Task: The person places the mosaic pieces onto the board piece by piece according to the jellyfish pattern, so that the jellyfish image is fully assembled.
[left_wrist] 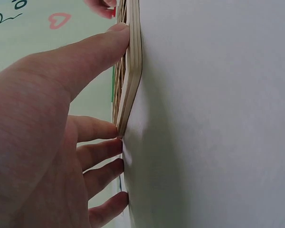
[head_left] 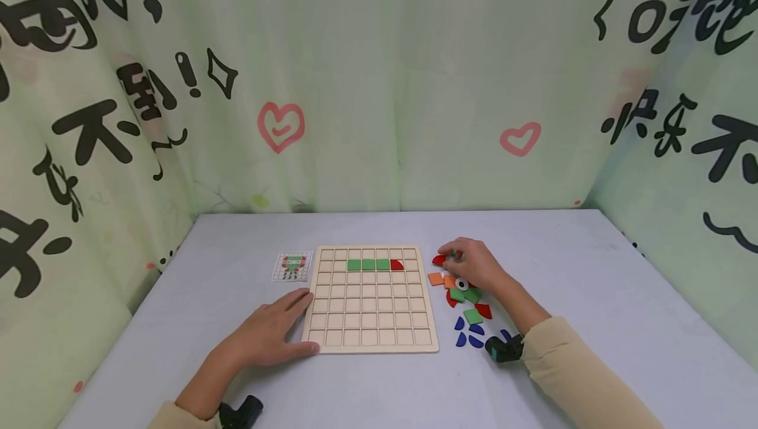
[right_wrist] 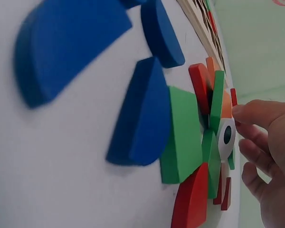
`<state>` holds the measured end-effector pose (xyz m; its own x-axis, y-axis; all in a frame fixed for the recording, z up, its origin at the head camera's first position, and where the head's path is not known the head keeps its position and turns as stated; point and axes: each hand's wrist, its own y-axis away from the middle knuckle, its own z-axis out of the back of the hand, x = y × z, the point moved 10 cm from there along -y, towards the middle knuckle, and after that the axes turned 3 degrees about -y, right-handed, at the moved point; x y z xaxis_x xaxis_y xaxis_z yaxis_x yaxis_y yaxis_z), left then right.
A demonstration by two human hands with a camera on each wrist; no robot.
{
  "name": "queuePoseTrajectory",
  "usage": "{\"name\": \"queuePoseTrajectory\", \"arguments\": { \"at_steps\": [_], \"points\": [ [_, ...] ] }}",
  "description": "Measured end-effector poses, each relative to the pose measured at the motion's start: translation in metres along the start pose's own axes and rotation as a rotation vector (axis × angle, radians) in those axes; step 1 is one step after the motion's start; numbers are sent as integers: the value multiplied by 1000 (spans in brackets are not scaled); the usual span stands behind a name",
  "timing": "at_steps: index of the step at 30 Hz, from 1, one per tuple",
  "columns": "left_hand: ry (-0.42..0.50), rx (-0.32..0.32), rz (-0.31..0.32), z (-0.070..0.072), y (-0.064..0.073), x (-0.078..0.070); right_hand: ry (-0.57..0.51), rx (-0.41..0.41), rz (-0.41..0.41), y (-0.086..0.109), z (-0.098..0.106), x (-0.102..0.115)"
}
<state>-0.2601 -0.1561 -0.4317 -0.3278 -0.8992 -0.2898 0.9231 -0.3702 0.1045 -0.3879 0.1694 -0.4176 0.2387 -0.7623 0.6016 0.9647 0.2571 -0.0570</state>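
Observation:
My left hand (head_left: 269,330) rests at the left front corner of a wooden grid board (head_left: 370,317). Its thumb lies on the near edge, its extended fingers along the left side. Three green squares (head_left: 368,264) and a red quarter-round piece (head_left: 397,265) sit in a row in the board's upper cells. Right of the board, my right hand (head_left: 476,264) pinches another red quarter-round piece (head_left: 439,260) between thumb and fingertips. Below that hand lie orange squares (head_left: 435,279), green pieces (right_wrist: 183,135), a white disc with a black centre (right_wrist: 226,138) and more red pieces (right_wrist: 192,197).
Several blue half-round pieces (head_left: 476,341) lie near the right wrist. A small picture card (head_left: 293,266) with a pixel-like figure is left of the board. A pale curtain (head_left: 367,87) with writing and hearts surrounds the white table (head_left: 521,228).

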Motion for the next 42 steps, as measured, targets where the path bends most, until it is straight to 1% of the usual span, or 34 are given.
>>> {"name": "queuePoseTrajectory", "arguments": {
  "at_steps": [5,10,17,19,24,33,42],
  "points": [
    [2,10,13,-2,1,0,-20,-6,37,-1,-2,11],
    [3,10,14,-1,1,0,-62,-1,70,-2,-6,23],
    [9,13,5,-2,1,-1,-91,11,87,-2,-15,40],
    [6,8,0,-1,1,-1,-90,12,119,-3,-18,46],
    [-7,-4,-1,0,1,0,-95,17,170,-6,-27,61],
    [-8,-11,-7,0,0,0,-128,33,180,-13,-44,78],
    [7,-2,-4,0,2,0,-161,53,202,-18,-57,92]
  ]
}}
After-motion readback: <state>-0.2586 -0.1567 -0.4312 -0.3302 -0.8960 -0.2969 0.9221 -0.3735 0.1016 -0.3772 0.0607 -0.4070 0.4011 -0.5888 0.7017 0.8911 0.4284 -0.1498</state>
